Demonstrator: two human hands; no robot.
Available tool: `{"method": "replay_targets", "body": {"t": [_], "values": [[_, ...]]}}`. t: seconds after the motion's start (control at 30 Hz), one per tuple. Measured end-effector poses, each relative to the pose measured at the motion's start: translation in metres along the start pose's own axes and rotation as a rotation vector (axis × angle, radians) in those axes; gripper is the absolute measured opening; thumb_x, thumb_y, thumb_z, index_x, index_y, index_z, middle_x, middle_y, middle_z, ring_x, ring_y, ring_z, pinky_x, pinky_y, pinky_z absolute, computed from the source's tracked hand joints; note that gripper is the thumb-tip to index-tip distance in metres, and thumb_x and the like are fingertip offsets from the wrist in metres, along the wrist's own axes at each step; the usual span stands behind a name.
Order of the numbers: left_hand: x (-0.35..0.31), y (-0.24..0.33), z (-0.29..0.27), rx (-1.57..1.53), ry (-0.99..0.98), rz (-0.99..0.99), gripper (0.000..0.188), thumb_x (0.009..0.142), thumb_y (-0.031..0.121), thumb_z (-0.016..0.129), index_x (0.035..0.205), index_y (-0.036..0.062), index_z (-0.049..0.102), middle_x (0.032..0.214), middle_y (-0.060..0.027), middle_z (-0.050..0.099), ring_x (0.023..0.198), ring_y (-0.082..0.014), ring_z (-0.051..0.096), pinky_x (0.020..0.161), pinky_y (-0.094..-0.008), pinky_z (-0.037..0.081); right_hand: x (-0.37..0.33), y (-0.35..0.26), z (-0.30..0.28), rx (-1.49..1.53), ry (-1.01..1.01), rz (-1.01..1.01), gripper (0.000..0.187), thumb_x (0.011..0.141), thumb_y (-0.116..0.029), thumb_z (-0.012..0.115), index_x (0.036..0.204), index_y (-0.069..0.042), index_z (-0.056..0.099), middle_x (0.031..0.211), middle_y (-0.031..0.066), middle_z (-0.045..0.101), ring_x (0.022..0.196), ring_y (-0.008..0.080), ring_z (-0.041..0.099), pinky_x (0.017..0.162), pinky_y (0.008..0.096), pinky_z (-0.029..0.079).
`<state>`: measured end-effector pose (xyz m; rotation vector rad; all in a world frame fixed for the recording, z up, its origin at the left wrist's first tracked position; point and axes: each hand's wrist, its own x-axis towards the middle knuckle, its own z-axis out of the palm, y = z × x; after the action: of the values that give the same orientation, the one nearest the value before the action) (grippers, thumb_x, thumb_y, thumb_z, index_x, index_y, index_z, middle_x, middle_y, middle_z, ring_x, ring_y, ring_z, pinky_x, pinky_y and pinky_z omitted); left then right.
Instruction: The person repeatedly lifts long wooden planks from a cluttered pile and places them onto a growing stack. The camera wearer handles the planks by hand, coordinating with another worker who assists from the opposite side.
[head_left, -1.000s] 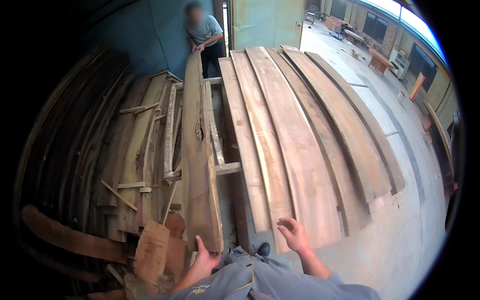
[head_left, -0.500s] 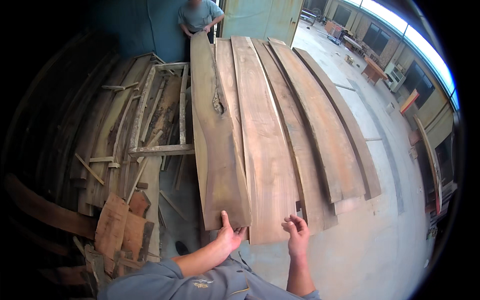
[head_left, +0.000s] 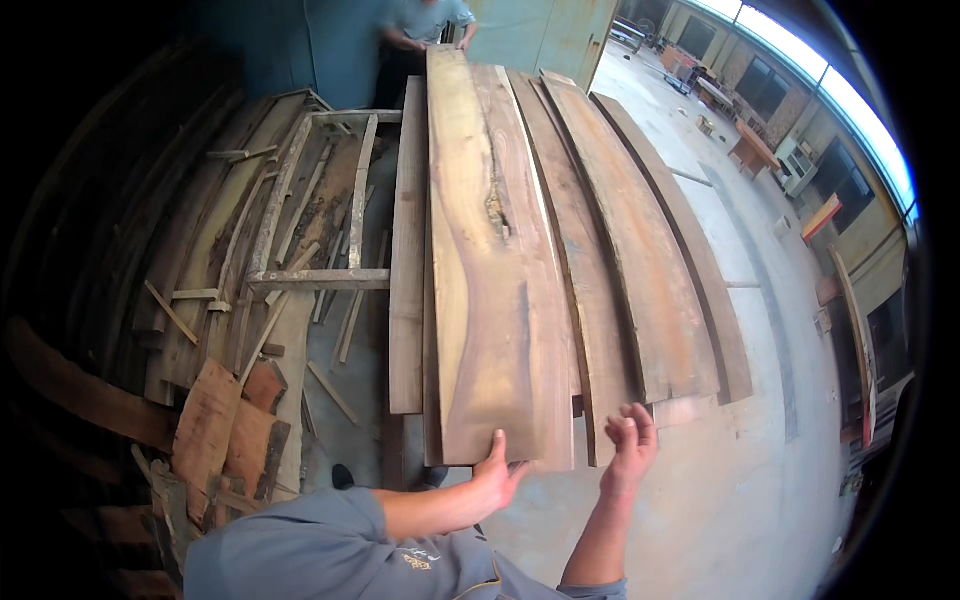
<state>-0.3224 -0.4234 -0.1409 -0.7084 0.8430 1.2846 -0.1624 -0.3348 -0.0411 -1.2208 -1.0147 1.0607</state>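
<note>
A long wooden plank point(head_left: 487, 330), with a pale left edge and a dark knot hole partway along it, lies over the other boards. My left hand point(head_left: 497, 478) is closed on its near end, thumb on top and fingers beneath. At the far end a person point(head_left: 425, 25) in a light grey-blue shirt grips the same plank with both hands. My right hand point(head_left: 630, 450) is raised beside the near end of a neighbouring board point(head_left: 590, 300), its fingers loosely bent and apart, slightly blurred. Nothing shows in it.
More boards lie side by side to the right, including a reddish-brown one point(head_left: 640, 250). A rough wooden frame point(head_left: 320, 278) and offcuts point(head_left: 207, 412) lie on the left. Concrete floor point(head_left: 740, 480) runs along the right, with a wooden table point(head_left: 755, 147) farther off.
The held plank has shifted to the right over its neighbour, baring boards on its left. My left hand and the other person moved right with it. My right hand also moved right.
</note>
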Motion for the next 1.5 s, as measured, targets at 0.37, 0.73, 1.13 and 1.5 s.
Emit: {"method": "replay_targets", "body": {"t": [0.37, 0.73, 1.13, 1.5], "values": [[-0.062, -0.068, 0.074, 0.408, -0.527, -0.306, 0.056, 0.105, 0.029, 0.056, 0.149, 0.0023, 0.035, 0.151, -0.0164, 0.043, 0.109, -0.0302, 0.068, 0.097, -0.0394, 0.058, 0.014, -0.076, -0.059, -0.048, 0.203, -0.227, 0.033, 0.104, -0.014, 0.054, 0.135, 0.0, 0.056, 0.128, 0.0112, 0.063, 0.105, 0.0198, 0.066, 0.089, 0.0322, 0.055], [-0.078, 0.252, 0.026, 0.869, -0.44, 0.384, 0.052, 0.102, 0.02, 0.06, 0.145, -0.002, 0.04, 0.128, -0.017, 0.064, 0.102, -0.0275, 0.071, 0.083, -0.0346, 0.06, 0.016, -0.02, -0.009, -0.069, 0.165, -0.032, 0.035, 0.104, -0.016, 0.056, 0.136, -0.002, 0.055, 0.125, 0.0097, 0.065, 0.099, 0.0187, 0.068, 0.084, 0.0315, 0.055], [-0.074, 0.792, -0.513, 0.066, 0.616, 0.933, 0.052, 0.097, 0.039, 0.064, 0.14, 0.0124, 0.051, 0.139, -0.0084, 0.053, 0.119, -0.0259, 0.056, 0.097, -0.042, 0.051, -0.038, 0.094, 0.301, -0.326, -0.323, 0.219, 0.043, 0.1, -0.02, 0.065, 0.136, 0.001, 0.054, 0.117, 0.012, 0.069, 0.092, 0.0205, 0.071, 0.079, 0.0315, 0.057], [-0.07, 0.993, -0.66, -0.193, 0.924, 0.792, 0.071, 0.091, 0.057, 0.069, 0.139, 0.0059, 0.054, 0.127, -0.0086, 0.057, 0.105, -0.0225, 0.058, 0.094, -0.0383, 0.05, -0.136, 0.156, 0.573, -0.741, -0.991, 0.308, 0.036, 0.097, -0.005, 0.063, 0.13, 0.006, 0.055, 0.115, 0.0168, 0.068, 0.103, 0.0212, 0.067, 0.092, 0.0338, 0.057]]}}
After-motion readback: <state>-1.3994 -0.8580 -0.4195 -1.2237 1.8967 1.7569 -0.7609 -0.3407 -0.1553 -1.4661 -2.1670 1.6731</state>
